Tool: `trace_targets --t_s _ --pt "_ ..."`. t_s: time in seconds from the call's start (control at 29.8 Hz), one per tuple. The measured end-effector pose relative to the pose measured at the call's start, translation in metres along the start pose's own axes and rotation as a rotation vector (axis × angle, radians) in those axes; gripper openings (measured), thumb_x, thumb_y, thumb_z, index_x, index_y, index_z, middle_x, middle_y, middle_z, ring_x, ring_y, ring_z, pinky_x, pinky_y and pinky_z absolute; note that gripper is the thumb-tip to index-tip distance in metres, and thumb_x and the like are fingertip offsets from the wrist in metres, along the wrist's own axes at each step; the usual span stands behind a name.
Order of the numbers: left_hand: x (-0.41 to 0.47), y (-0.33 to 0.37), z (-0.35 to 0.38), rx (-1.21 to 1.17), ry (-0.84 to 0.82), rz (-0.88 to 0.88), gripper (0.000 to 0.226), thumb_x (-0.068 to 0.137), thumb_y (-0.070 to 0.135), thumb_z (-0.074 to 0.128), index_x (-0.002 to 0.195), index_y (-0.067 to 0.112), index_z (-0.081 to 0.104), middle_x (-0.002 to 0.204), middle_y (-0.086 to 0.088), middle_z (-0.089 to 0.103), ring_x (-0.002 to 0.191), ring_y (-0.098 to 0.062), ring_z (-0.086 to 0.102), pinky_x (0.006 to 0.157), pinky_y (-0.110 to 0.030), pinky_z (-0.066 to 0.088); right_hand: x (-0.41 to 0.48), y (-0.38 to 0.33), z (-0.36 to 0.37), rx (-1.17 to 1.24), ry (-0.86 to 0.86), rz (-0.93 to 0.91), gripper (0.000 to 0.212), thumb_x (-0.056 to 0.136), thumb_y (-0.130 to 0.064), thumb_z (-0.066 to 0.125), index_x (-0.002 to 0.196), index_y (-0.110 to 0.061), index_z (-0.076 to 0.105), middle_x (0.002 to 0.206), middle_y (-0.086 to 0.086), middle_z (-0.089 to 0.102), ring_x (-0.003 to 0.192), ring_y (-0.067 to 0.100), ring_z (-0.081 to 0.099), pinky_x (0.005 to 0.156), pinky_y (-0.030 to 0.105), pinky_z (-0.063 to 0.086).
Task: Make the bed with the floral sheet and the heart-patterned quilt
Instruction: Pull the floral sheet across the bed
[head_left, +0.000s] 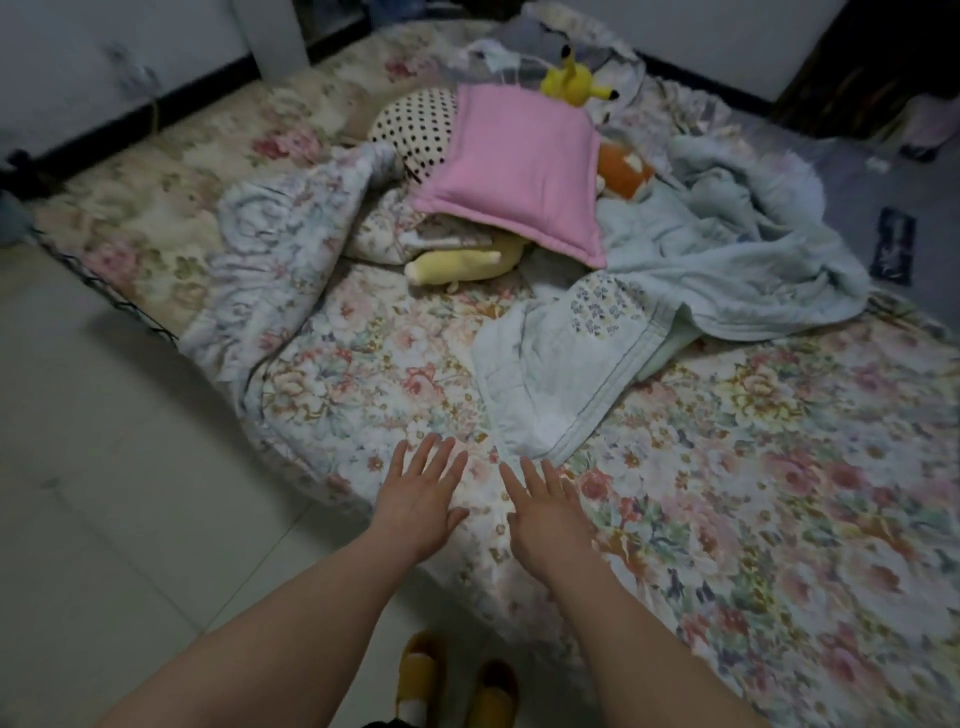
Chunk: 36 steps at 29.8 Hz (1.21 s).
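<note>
The floral sheet (753, 467) covers the near part of the bed and is bunched back at the left (270, 270), baring the beige flowered mattress (156, 197). A pale blue quilt (727, 260) lies crumpled on the right half, one corner reaching toward me. My left hand (421, 499) and my right hand (550, 509) are side by side over the sheet at the bed's near edge, fingers straight and spread, holding nothing. My right fingertips are just short of the quilt's corner.
A pink cushion (519, 171) leans on a polka-dot pillow (415, 130). Yellow plush toys (571, 78) and an orange toy (623, 169) lie around it. Pale tiled floor (130, 493) is at the left; my yellow slippers (421, 670) stand by the bed.
</note>
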<state>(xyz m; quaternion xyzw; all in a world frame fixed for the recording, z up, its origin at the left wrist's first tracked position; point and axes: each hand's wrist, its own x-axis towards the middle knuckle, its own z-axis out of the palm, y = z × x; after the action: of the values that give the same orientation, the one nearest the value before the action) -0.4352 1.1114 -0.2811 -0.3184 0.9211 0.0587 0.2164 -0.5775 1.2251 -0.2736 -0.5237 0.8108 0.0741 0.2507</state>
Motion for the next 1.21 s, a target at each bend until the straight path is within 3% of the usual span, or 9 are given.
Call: trace_targets --t_s 0.13,0.47,0.8,1.01,1.21 --pt "-0.015 -0.03 -0.017 -0.017 0.013 -0.044 0.074 0.101 0.059 0.022 0.157 0.023 -0.009 0.164 -0.002 -0.013 0.15 -0.025 -0.018 0.116 -0.051 -0.016 0.004 -0.036 -0.01 -0.01 0.028 -0.018 0.064 0.105 -0.031 0.034 0.157 -0.032 -0.003 0.165 0.001 -0.008 0.152 0.026 -0.006 0.121 0.045 0.001" --pt "-0.046 -0.184 -0.052 -0.066 0.082 -0.147 0.074 0.101 0.059 0.026 0.157 0.023 -0.006 0.164 -0.001 -0.011 0.15 -0.025 -0.017 0.119 -0.053 -0.01 0.049 -0.178 -0.058 -0.026 0.038 -0.054 0.061 0.106 -0.031 0.03 0.157 -0.031 -0.004 0.165 0.001 -0.005 0.152 0.026 -0.004 0.123 0.046 0.005" --pt "-0.03 -0.268 -0.081 -0.111 0.132 -0.218 0.071 0.102 0.056 0.026 0.157 0.025 -0.004 0.165 -0.001 -0.008 0.151 -0.024 -0.015 0.117 -0.051 -0.014 0.11 -0.236 -0.107 -0.061 0.065 -0.118 0.063 0.105 -0.029 0.032 0.158 -0.027 -0.002 0.165 0.003 -0.001 0.152 0.028 -0.001 0.122 0.046 0.007" --pt "-0.017 -0.319 -0.094 -0.142 0.145 -0.268 0.071 0.102 0.056 0.028 0.158 0.026 -0.004 0.165 -0.001 -0.007 0.151 -0.025 -0.015 0.12 -0.054 -0.008 0.154 -0.272 -0.131 -0.071 0.082 -0.192 0.061 0.105 -0.03 0.032 0.157 -0.029 0.0 0.165 0.003 0.003 0.152 0.027 0.001 0.121 0.045 0.009" --pt "0.001 -0.397 -0.096 -0.125 0.147 -0.249 0.069 0.103 0.054 0.027 0.158 0.024 -0.001 0.165 -0.003 -0.007 0.15 -0.027 -0.015 0.116 -0.052 -0.015 0.207 -0.334 -0.148 -0.101 0.065 -0.192 0.06 0.105 -0.028 0.029 0.158 -0.028 -0.001 0.165 0.003 0.0 0.152 0.027 0.0 0.121 0.045 0.007"
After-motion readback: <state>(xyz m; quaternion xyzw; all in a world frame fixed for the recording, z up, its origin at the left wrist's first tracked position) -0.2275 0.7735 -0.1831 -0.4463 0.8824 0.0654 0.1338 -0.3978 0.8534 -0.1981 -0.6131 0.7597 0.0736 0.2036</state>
